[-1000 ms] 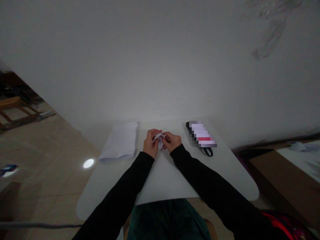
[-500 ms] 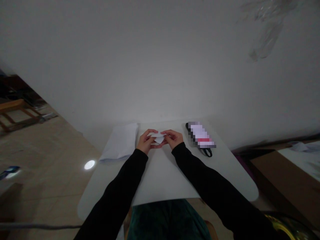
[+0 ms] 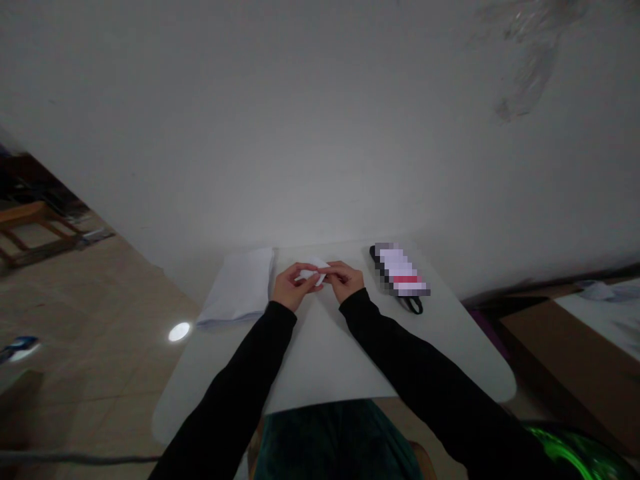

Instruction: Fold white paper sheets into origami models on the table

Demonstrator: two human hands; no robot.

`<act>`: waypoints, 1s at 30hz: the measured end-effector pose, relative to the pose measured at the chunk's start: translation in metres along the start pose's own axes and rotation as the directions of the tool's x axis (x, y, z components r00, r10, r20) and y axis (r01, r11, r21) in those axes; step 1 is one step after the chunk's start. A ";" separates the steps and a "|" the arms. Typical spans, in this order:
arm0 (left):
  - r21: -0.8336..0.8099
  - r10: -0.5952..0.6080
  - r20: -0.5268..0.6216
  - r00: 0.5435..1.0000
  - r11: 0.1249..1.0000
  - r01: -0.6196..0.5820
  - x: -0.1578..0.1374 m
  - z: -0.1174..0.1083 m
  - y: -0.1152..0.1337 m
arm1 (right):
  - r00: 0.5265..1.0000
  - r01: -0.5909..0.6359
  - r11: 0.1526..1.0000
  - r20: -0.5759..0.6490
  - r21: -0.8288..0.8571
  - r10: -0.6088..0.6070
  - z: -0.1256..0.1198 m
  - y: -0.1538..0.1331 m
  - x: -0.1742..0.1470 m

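A small folded piece of white paper (image 3: 320, 264) is held above the middle of the white table. My left hand (image 3: 293, 285) grips its left side, thumb in front and fingers curled behind. On the opposite side my right hand (image 3: 345, 280) pinches the paper, its index finger reaching across the front toward the left thumb. The fingers cover much of the paper, so its exact folded shape cannot be made out.
A stack of white paper sheets (image 3: 237, 283) lies on the table (image 3: 330, 373) to the left. At the right rests a phone (image 3: 400, 270) with a black strap. A wall (image 3: 320, 133) rises behind the table. Beyond its right edge is a brown board (image 3: 565, 360).
My fingers have closed in around the paper, and the right index finger now crosses its front. The front flap seen earlier is now mostly covered.
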State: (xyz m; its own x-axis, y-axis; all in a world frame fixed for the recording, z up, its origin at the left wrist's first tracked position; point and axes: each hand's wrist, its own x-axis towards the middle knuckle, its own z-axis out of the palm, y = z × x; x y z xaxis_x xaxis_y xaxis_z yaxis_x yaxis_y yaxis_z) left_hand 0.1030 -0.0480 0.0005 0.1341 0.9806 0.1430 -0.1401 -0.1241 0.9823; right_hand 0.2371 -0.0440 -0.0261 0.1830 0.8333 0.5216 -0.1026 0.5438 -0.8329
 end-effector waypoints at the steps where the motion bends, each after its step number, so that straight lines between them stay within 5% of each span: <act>1: 0.011 0.015 -0.011 1.000 1.000 -0.015 0.000 0.000 -0.001 | 0.999 0.039 0.998 0.018 -0.039 -0.039 0.000 -0.001 0.000; 11: 0.094 0.055 -0.002 0.998 0.994 -0.055 -0.002 0.004 0.003 | 1.000 0.006 0.982 -0.028 -0.189 -0.012 -0.003 -0.011 0.002; 16: 0.243 0.104 0.069 0.992 0.963 -0.118 -0.006 0.003 0.006 | 0.997 0.059 0.961 0.064 -0.269 -0.044 -0.002 -0.015 0.004; 22: 0.581 0.377 0.097 0.921 0.730 -0.360 -0.010 -0.005 0.001 | 0.996 -0.030 0.968 0.071 -0.249 0.049 -0.006 -0.010 -0.005; 26: 0.648 0.404 0.257 0.878 0.603 -0.467 -0.011 -0.010 0.001 | 0.992 -0.073 0.961 0.080 -0.265 0.097 -0.009 -0.009 -0.016; 30: 0.726 0.404 0.276 0.872 0.508 -0.464 -0.013 -0.011 0.003 | 0.983 -0.064 0.952 0.145 -0.298 0.112 -0.011 -0.016 -0.018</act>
State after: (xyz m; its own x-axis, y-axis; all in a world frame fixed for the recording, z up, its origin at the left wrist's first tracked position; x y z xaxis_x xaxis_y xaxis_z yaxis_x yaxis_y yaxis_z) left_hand 0.0902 -0.0591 -0.0002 0.3307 0.7636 0.5546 0.5787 -0.6283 0.5199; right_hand 0.2459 -0.0689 -0.0244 0.0271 0.8943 0.4466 0.1822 0.4348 -0.8819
